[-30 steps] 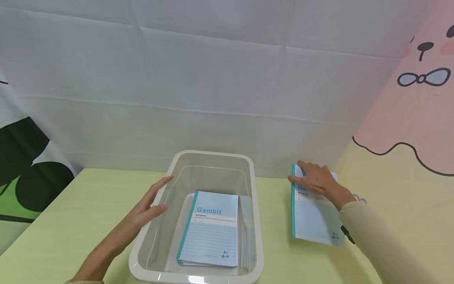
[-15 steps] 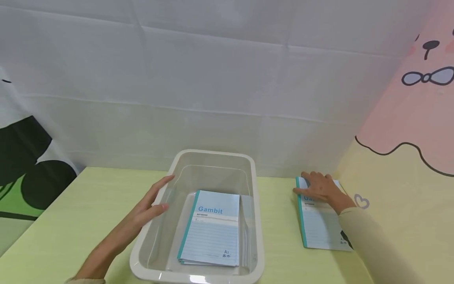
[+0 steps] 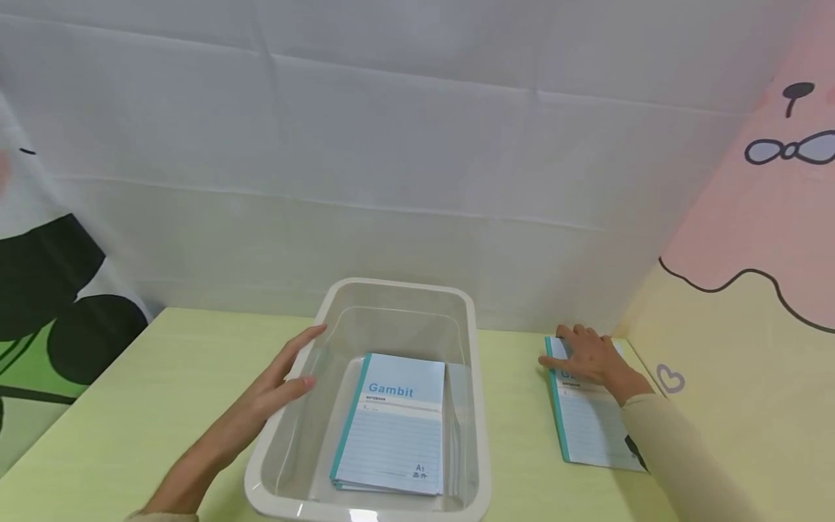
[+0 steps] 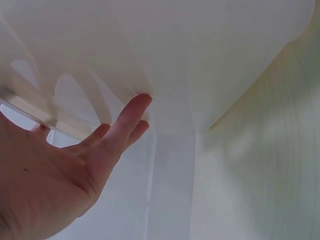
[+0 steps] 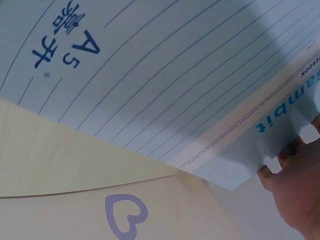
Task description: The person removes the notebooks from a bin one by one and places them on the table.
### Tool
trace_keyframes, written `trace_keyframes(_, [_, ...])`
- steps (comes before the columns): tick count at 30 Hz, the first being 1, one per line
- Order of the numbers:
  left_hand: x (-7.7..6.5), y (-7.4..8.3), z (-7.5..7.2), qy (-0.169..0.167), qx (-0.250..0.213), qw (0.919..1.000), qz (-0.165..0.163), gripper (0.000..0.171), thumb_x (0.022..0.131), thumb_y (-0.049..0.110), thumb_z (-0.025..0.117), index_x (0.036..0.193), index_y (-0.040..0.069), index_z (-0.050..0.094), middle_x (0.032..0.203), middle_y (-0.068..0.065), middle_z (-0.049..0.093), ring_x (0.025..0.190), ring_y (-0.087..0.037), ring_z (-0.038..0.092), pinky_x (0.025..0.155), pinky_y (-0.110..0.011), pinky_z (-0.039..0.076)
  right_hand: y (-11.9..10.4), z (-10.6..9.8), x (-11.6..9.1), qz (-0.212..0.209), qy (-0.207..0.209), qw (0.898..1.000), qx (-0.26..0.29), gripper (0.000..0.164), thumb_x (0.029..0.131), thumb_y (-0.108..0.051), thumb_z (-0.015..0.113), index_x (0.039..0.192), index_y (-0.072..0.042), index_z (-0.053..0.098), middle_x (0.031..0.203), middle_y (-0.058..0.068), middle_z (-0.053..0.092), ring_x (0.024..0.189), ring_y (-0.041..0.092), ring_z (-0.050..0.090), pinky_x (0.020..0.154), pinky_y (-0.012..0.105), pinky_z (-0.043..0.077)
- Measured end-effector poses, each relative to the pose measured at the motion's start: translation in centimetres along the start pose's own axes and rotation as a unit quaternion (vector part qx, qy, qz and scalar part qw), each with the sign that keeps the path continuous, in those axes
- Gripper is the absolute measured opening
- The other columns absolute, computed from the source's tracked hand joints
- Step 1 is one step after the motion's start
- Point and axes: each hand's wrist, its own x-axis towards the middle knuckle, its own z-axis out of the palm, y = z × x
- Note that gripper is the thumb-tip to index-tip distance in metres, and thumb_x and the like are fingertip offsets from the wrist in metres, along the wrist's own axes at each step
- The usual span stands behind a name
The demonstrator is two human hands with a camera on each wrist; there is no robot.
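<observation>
A light grey plastic bin (image 3: 484, 435) stands on the table, holding a small stack of blue notebooks (image 3: 394, 428) marked "Gambit", with a teal spine. My left hand (image 3: 261, 406) lies along the bin's left rim. Its fingers are fairly straight, and in the left wrist view the fingertips (image 4: 142, 102) meet the smooth bin wall. To the right of the bin, my right hand (image 3: 590, 359) holds another blue notebook (image 3: 596, 428) by its upper part, thumb at the spine and fingers at the top edge. That notebook lies low on the table, its lower right corner hidden by my sleeve.
A pale green table (image 3: 163, 377) runs up to a white cloth backdrop (image 3: 404, 145). On the right, a pink and yellow printed cloth (image 3: 750, 406) rises close beside the right notebook. A dark and green printed cloth (image 3: 85, 333) hangs at the left.
My right hand has lowered the notebook from a tilted, raised position down to the table and a little to the right. My left hand stays at the bin's rim.
</observation>
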Motion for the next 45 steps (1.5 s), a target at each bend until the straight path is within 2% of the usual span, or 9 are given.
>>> trace_keyframes(7, [0.1, 0.0, 0.0, 0.005, 0.001, 1.0000, -0.001, 0.066, 0.109, 0.025, 0.045, 0.165, 0.039, 0.015, 0.167, -0.015, 0.016, 0.123, -0.033, 0.057, 0.085, -0.050, 0.060, 0.2, 0.3, -0.3, -0.003, 0.001, 1.000, 0.011, 0.068, 0.091, -0.064, 0.066, 0.130, -0.008, 0.060, 0.118, 0.021, 0.059, 0.106, 0.040, 0.058, 0.088, 0.069, 0.046])
trace_keyframes(11, [0.1, -0.1, -0.1, 0.005, 0.002, 1.0000, -0.002, 0.066, 0.109, 0.025, 0.045, 0.165, 0.040, 0.015, 0.168, -0.014, 0.016, 0.123, -0.033, 0.057, 0.085, -0.049, 0.060, 0.2, 0.3, -0.4, 0.002, 0.017, 1.000, 0.017, 0.069, 0.092, -0.065, 0.065, 0.130, -0.008, 0.061, 0.120, 0.022, 0.060, 0.105, 0.039, 0.059, 0.088, 0.066, 0.048])
trace_keyframes(17, [0.1, 0.0, -0.2, 0.009, 0.002, 0.9999, -0.004, 0.066, 0.108, 0.026, 0.046, 0.165, 0.040, 0.016, 0.168, -0.013, 0.015, 0.124, -0.032, 0.056, 0.086, -0.050, 0.059, -0.7, -0.7, 0.1, 0.007, 0.037, 0.999, 0.024, 0.068, 0.094, -0.063, 0.064, 0.127, -0.004, 0.063, 0.124, 0.024, 0.060, 0.108, 0.043, 0.059, 0.092, 0.068, 0.046])
trace_keyframes(27, [0.3, -0.2, -0.1, 0.003, 0.001, 1.0000, 0.002, 0.066, 0.108, 0.024, 0.045, 0.166, 0.037, 0.015, 0.170, -0.010, 0.012, 0.120, -0.019, 0.061, 0.085, -0.043, 0.061, -3.9, -3.2, 1.0, -0.008, 0.062, 0.997, 0.048, 0.060, 0.098, -0.056, 0.064, 0.126, -0.003, 0.066, 0.129, 0.025, 0.060, 0.104, 0.042, 0.061, 0.094, 0.065, 0.048])
trace_keyframes(32, [0.4, -0.1, -0.1, 0.004, 0.006, 1.0000, 0.003, 0.066, 0.108, 0.023, 0.045, 0.166, 0.038, 0.015, 0.171, -0.009, 0.011, 0.120, -0.018, 0.061, 0.085, -0.042, 0.060, -5.8, -4.9, 1.5, -0.010, 0.078, 0.995, 0.062, 0.059, 0.098, -0.054, 0.065, 0.127, -0.003, 0.066, 0.131, 0.023, 0.058, 0.103, 0.042, 0.063, 0.095, 0.063, 0.049])
trace_keyframes(39, [0.4, 0.0, -0.1, 0.005, 0.010, 0.9999, 0.001, 0.066, 0.109, 0.025, 0.045, 0.166, 0.039, 0.015, 0.170, -0.009, 0.012, 0.121, -0.024, 0.060, 0.084, -0.043, 0.060, -9.0, -7.0, 2.3, -0.030, 0.082, 0.994, 0.072, 0.058, 0.099, -0.056, 0.064, 0.127, -0.005, 0.066, 0.132, 0.019, 0.058, 0.109, 0.041, 0.062, 0.096, 0.061, 0.050])
trace_keyframes(45, [0.2, 0.0, -0.2, 0.006, 0.008, 0.9999, -0.003, 0.066, 0.109, 0.025, 0.045, 0.166, 0.038, 0.015, 0.169, -0.010, 0.013, 0.119, -0.020, 0.062, 0.084, -0.042, 0.060, -12.3, -8.2, 2.7, -0.044, 0.087, 0.992, 0.079, 0.054, 0.098, -0.052, 0.066, 0.127, -0.006, 0.067, 0.134, 0.017, 0.059, 0.112, 0.040, 0.062, 0.097, 0.060, 0.050])
